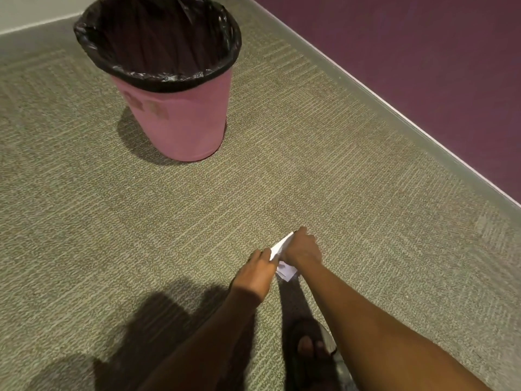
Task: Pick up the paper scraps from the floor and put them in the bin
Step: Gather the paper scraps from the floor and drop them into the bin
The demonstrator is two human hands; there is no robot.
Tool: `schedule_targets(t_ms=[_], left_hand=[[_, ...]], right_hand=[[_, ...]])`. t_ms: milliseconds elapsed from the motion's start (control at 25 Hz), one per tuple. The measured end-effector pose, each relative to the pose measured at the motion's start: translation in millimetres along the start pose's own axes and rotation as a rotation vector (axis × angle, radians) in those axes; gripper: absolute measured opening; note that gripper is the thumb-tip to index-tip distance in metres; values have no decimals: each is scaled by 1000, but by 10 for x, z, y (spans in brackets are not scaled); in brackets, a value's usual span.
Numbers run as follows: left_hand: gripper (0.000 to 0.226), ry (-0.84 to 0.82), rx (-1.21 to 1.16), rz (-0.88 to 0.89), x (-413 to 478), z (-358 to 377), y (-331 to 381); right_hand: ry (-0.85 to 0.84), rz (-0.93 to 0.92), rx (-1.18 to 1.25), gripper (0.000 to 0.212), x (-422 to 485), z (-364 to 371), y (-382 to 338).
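Sandalled foot [310, 348] sits bottom centre. Both hands, left hand [255, 273] and right hand [303, 246], pinch white paper scraps [282, 246] closed, gathering them off the floor [141, 221]. Bin [169, 80] waits upper left.

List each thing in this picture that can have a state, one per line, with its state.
bin: upright on the carpet, black liner fitted, inside too dark to see
paper scraps: gathered between both hands, off the bin
left hand: closed on the paper scraps
right hand: closed on the paper scraps

- You have one pink bin [180, 125], with one black liner [158, 38].
- You have two hands: left hand [255, 275], right hand [303, 246].
- Two white paper scraps [280, 245] show between them.
- One sandalled foot [310, 348].
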State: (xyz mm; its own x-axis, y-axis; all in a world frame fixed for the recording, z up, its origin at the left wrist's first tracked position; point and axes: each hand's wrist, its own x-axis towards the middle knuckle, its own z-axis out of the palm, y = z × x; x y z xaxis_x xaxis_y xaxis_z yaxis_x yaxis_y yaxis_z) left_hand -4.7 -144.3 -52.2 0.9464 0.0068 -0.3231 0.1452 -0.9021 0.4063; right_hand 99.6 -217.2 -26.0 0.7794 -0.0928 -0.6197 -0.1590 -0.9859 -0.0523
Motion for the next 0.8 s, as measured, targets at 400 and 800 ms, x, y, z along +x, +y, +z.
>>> schedule_targets(t_ms=[400,800], left_hand=[[11,355,-444,-120,154,-597,-336],[5,981,-466,-181,22,-2528,-434]], right_hand=[[-67,-126,434,22,222,-898,-461],[1,-508,950,39,-644,-2360,-1308]])
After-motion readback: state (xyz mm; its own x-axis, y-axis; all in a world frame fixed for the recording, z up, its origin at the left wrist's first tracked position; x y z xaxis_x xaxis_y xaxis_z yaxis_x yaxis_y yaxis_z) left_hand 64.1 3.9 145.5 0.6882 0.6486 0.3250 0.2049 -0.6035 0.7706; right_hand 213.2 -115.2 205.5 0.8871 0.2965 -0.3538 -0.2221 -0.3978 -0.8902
